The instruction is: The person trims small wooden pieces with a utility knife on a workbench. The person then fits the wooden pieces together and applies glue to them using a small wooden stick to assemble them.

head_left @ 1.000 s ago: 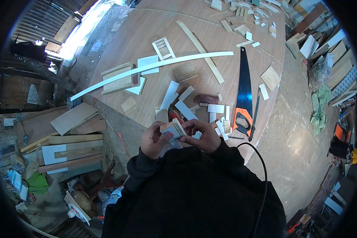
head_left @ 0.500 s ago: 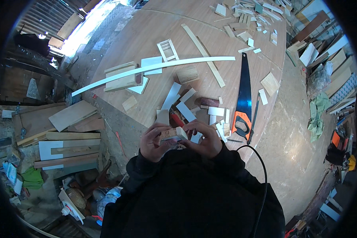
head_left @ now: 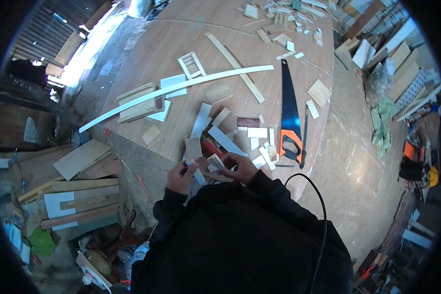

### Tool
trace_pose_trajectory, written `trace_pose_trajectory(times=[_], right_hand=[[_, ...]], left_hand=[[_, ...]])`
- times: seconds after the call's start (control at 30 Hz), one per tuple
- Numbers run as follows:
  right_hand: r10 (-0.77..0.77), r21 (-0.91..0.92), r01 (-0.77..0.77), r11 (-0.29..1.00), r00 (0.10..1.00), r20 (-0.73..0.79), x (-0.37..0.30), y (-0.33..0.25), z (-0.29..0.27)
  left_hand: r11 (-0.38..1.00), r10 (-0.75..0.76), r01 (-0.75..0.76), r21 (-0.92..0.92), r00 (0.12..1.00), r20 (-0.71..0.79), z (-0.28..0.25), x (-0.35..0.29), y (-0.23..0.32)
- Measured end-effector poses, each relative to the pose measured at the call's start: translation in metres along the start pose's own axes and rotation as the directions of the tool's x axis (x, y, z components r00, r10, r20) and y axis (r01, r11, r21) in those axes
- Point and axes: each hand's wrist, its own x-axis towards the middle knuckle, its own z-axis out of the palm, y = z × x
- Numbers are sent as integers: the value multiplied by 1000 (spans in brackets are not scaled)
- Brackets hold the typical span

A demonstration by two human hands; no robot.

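Observation:
My left hand (head_left: 180,177) pinches a small white-faced strip of wood (head_left: 198,176) at the near edge of the round wooden table (head_left: 181,39). My right hand (head_left: 243,169) holds a small pale wooden block (head_left: 215,161) by its side, a short gap from the strip. Both hands hover just above a heap of white and brown offcuts (head_left: 225,139). A red-handled tool (head_left: 211,148) lies partly hidden among them, right in front of my fingers.
A handsaw with a black blade and an orange handle (head_left: 289,115) lies to the right. A long bent white strip (head_left: 176,88) crosses the table, over stacked boards (head_left: 137,103). A small ladder-like frame (head_left: 191,63) lies beyond. Planks (head_left: 78,191) pile on the floor left.
My hands held one small stack of wood pieces together before. Now they have drawn apart and lowered, the left keeping a white strip, the right keeping a block.

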Motion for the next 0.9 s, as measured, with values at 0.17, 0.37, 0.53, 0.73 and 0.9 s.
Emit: trace_pose_trajectory(times=[0.17, 0.37, 0.53, 0.73, 0.9], right_hand=[[7, -227, -84, 970, 948, -320, 5, 107, -17], [116, -408, -421, 810, 797, -593, -3, 118, -30], [64, -412, -495, 765, 695, -716, 2, 123, -45], [94, -384, -537, 751, 663, -743, 31, 126, -32], [-115, -382, -450, 807, 514, -850, 38, 129, -32]], left_hand=[[980, -96, 89, -177, 995, -30, -31, 10, -80], [953, -270, 272, -130, 962, 36, -49, 28, -120], [951, -205, 172, 258, 973, 108, -54, 65, -94], [978, -98, 48, 203, 963, 249, -58, 115, -84], [974, -96, 16, 225, 932, 348, -46, 165, -91]])
